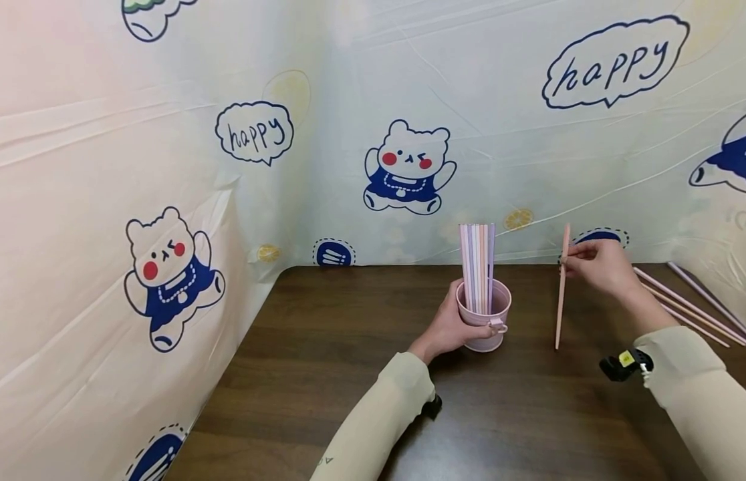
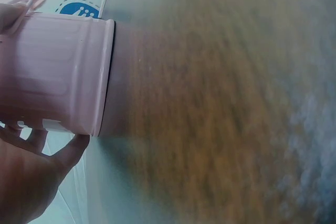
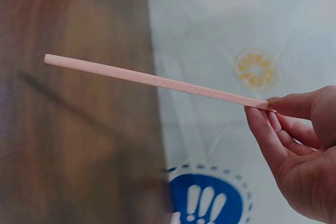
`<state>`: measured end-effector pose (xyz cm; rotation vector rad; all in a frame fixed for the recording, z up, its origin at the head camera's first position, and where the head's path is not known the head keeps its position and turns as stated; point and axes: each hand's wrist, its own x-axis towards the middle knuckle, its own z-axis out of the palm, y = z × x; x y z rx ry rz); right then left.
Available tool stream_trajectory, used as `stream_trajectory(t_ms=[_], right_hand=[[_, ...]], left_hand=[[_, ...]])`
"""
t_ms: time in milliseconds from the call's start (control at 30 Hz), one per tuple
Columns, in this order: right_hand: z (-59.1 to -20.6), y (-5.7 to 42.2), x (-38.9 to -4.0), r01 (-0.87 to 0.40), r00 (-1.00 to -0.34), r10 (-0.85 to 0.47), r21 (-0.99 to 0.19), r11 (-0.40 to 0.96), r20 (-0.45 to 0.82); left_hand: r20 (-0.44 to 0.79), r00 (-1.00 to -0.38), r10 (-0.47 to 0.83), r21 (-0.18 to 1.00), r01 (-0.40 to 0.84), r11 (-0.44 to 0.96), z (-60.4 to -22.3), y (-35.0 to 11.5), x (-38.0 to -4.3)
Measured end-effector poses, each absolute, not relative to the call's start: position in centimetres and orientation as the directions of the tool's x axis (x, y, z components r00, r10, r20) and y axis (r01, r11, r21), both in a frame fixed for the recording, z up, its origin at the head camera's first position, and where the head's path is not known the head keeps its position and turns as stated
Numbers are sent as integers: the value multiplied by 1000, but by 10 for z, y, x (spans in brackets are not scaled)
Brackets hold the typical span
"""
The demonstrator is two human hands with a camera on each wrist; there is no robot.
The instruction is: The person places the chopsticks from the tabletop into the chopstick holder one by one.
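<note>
A small pink bucket (image 1: 484,344) stands upright on the table, with several pastel chopsticks (image 1: 477,267) standing in it. My left hand (image 1: 448,327) grips the bucket from its left side, thumb across the front near the handle loop. In the left wrist view the fingers curl round the bucket wall (image 2: 47,72). To the right of the bucket, my right hand (image 1: 598,267) pinches a pink chopstick (image 1: 561,307) near its upper end. The right wrist view shows the chopstick (image 3: 147,80) apart from the table, its shadow below.
Several loose chopsticks (image 1: 698,300) lie on the brown table (image 1: 325,334) at the far right, partly behind my right forearm. A printed cloth (image 1: 331,167) with bears and speech bubbles hangs along the back and left of the table.
</note>
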<state>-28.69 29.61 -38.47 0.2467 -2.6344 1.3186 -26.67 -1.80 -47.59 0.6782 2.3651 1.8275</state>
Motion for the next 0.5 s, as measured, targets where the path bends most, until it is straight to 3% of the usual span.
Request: stream_trajectory(t_ms=[367, 500], right_hand=[[-340, 265, -282, -319, -932, 46, -877, 359, 358], [-326, 257, -280, -390, -907, 79, -897, 210, 413]], left_hand=[[196, -897, 396, 940, 287, 183, -477, -19, -266], [212, -890, 405, 934, 306, 184, -476, -18, -267]])
